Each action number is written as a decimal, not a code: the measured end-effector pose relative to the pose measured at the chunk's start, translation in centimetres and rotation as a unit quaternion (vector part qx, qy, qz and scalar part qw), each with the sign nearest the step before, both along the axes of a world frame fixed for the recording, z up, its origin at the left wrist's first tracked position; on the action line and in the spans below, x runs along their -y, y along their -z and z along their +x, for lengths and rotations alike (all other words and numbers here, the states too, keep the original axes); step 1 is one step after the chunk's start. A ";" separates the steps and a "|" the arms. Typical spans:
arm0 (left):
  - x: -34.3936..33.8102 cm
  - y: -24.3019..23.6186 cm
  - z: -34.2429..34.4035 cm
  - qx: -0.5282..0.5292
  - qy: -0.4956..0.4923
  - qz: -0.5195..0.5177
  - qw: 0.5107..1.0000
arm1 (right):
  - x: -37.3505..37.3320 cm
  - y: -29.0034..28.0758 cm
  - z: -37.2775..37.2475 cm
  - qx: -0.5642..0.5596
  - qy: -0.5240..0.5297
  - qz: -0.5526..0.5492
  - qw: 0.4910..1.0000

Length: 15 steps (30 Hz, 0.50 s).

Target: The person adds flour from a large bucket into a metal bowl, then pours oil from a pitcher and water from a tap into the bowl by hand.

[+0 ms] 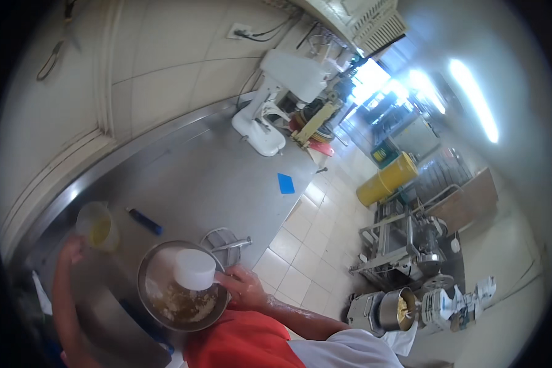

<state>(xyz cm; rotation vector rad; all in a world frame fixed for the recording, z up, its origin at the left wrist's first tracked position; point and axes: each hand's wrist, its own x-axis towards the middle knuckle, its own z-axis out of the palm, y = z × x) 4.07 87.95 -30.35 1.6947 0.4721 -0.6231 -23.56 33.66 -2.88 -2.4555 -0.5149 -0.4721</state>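
My right hand (245,285) is closed on the handle of a white plastic scoop (193,268), held over a metal bowl (154,270) containing lumpy light-brown material. My left hand (73,248) is closed at the near side of a translucent jug (101,224) with yellowish liquid. A blue-handled tool (144,221) lies between jug and bowl. Just behind the bowl is a metal mixer attachment (224,245).
The steel worktop (196,168) carries a white stand mixer (257,132) at the far end and a blue card (286,183). A tiled wall runs along the left. Across the tiled floor stand a yellow barrel (386,178), machines (398,245) and a steel pot (395,310).
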 end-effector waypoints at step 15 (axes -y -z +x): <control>21.9 -37.5 -27.6 0.267 0.025 0.060 0.961 | 5.2 2.4 6.5 -0.041 -0.274 -0.167 0.946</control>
